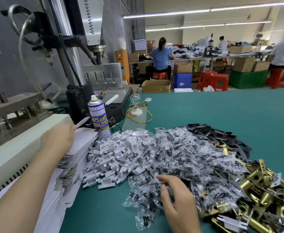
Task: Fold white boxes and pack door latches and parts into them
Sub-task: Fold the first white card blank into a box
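A tall slanted stack of flat white box blanks (70,163) lies at the left of the green table. My left hand (60,138) rests on its top sheet, fingertips pinching the sheet's far edge. My right hand (178,199) lies on a heap of small clear bags of dark screws (180,158), fingers curled into the bags; I cannot tell whether one is gripped. White plastic inserts (111,158) are piled between stack and bags. Brass door latches (259,195) heap at the right, black plates (222,137) behind them.
A spray can (98,115) stands just past the blank stack, beside a press machine (77,52) and a cream machine housing (20,148). A lamp with wires (136,106) sits farther back. People work at benches across the room. Green table surface (230,111) stretches to the right.
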Available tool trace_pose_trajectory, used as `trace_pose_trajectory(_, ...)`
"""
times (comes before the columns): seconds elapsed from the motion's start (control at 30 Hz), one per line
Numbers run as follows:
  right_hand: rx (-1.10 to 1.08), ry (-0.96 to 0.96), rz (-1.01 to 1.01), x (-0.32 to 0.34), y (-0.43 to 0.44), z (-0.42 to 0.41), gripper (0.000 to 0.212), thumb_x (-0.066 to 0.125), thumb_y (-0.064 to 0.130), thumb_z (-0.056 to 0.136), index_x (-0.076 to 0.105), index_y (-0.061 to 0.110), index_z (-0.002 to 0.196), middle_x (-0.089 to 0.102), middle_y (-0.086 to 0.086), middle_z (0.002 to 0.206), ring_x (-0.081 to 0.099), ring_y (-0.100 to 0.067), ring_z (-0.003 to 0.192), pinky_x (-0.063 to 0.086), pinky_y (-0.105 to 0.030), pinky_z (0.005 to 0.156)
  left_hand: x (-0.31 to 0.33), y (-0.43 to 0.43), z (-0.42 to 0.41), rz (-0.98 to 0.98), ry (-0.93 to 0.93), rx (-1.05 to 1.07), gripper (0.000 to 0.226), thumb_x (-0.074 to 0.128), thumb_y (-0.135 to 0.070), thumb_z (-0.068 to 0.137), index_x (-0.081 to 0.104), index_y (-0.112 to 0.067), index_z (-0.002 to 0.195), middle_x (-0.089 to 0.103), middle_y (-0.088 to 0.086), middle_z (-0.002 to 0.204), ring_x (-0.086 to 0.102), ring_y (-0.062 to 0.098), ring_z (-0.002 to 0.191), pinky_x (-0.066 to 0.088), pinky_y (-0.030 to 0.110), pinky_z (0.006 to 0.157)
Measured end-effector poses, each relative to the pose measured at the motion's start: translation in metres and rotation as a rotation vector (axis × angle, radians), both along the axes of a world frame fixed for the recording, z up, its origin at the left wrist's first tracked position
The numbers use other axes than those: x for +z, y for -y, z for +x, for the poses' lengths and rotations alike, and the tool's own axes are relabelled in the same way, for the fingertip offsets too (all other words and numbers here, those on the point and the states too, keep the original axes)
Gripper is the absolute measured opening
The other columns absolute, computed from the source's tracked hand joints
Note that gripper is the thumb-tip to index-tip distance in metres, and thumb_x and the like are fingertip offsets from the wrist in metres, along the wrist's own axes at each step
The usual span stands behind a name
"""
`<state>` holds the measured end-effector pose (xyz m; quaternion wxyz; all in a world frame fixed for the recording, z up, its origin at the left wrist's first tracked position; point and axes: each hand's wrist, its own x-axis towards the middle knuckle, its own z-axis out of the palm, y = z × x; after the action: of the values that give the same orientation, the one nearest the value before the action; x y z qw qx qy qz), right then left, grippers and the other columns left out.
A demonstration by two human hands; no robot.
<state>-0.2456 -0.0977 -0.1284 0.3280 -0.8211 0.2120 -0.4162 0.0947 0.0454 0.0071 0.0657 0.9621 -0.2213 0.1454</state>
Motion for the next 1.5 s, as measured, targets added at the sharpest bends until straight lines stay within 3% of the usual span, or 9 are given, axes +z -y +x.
trace_pose_trajectory(0.23,-0.024,0.018,-0.031,-0.006,0.003,0.001,0.026,0.059,0.016,0.093,0.074,0.026,0.112,0.068,0.023,0.109,0.064,0.005,0.105,0.051,-0.018,0.089,0.036,-0.025,-0.029,-0.441,0.284,-0.002,0.034,0.041,-0.026,0.112,0.067,-0.004,0.111,0.066,0.037,0.084,0.062,0.056,0.081,0.044,0.050,0.071)
trace_pose_trajectory(0.37,-0.036,0.042,-0.038,0.001,0.002,0.001,0.021,0.061,0.019,0.096,0.072,0.026,0.112,0.068,0.016,0.115,0.062,0.003,0.113,0.052,-0.023,0.098,0.040,-0.026,-0.091,-0.810,0.447,-0.210,0.035,0.037,-0.040,0.113,0.064,-0.018,0.109,0.061,0.012,0.066,0.056,0.037,0.063,0.044,0.043,0.060)
trace_pose_trajectory(0.5,0.033,0.120,0.135,0.031,-0.004,-0.004,0.030,0.045,0.043,0.098,0.064,0.037,0.120,0.068,0.025,0.117,0.064,0.001,0.112,0.050,-0.015,0.094,-0.010,0.025,-0.190,-1.158,-0.274,-0.663,0.031,0.045,-0.044,0.111,0.072,-0.032,0.101,0.076,-0.010,0.089,0.065,-0.002,0.079,0.050,0.014,0.067)
trace_pose_trajectory(0.63,0.039,0.205,0.460,0.048,0.012,-0.021,0.019,0.045,0.049,0.105,0.058,0.041,0.117,0.071,0.024,0.108,0.069,-0.001,0.095,0.057,-0.018,0.073,-0.064,0.066,-0.246,-1.296,-1.109,-0.578,0.025,0.060,-0.050,0.089,0.080,-0.040,0.100,0.080,0.000,0.110,0.078,0.017,0.097,0.062,0.035,0.078)
trace_pose_trajectory(0.77,0.007,0.194,0.580,0.039,0.029,-0.031,0.014,0.055,0.030,0.105,0.058,0.040,0.114,0.077,0.011,0.094,0.072,-0.007,0.088,0.054,-0.031,0.072,-0.085,0.064,-0.244,-1.245,-1.398,-0.619,0.042,0.080,-0.060,0.080,0.082,-0.028,0.106,0.079,0.007,0.113,0.078,0.019,0.095,0.062,0.030,0.072)
trace_pose_trajectory(0.97,0.083,0.212,0.547,0.032,0.018,-0.030,0.025,0.060,0.033,0.103,0.061,0.054,0.117,0.071,-0.001,0.083,0.070,-0.014,0.079,0.056,-0.030,0.064,-0.091,0.046,-0.241,-1.209,-1.502,-0.676,0.127,0.095,-0.071,0.041,0.056,-0.004,0.142,0.068,0.019,0.136,0.065,0.039,0.127,0.051,0.056,0.108)
trace_pose_trajectory(1.17,0.218,0.185,0.708,0.025,0.008,-0.036,0.030,0.067,0.052,0.087,0.063,0.052,0.117,0.076,0.002,0.105,0.074,-0.013,0.095,0.059,-0.025,0.080,-0.094,0.038,-0.248,-1.048,-1.552,-0.857,0.118,0.093,-0.068,0.052,0.050,-0.006,0.142,0.065,0.017,0.141,0.061,0.036,0.132,0.051,0.049,0.109)
trace_pose_trajectory(1.33,0.357,0.109,0.789,0.027,0.005,-0.036,0.093,0.083,0.079,0.058,0.052,0.036,0.136,0.071,0.014,0.125,0.069,-0.010,0.117,0.055,-0.019,0.089,-0.099,0.038,-0.250,-0.969,-1.497,-0.872,0.126,0.090,-0.075,0.051,0.046,-0.004,0.145,0.062,0.020,0.144,0.056,0.042,0.136,0.045,0.058,0.113)
trace_pose_trajectory(1.5,0.436,0.051,0.777,0.028,0.007,-0.040,0.112,0.091,0.074,0.048,0.045,0.036,0.143,0.067,0.017,0.131,0.064,-0.010,0.124,0.056,-0.027,0.095,-0.097,0.038,-0.247,-0.959,-1.473,-0.864,0.137,0.090,-0.079,0.043,0.044,-0.003,0.148,0.063,0.020,0.142,0.060,0.039,0.132,0.052,0.054,0.105)
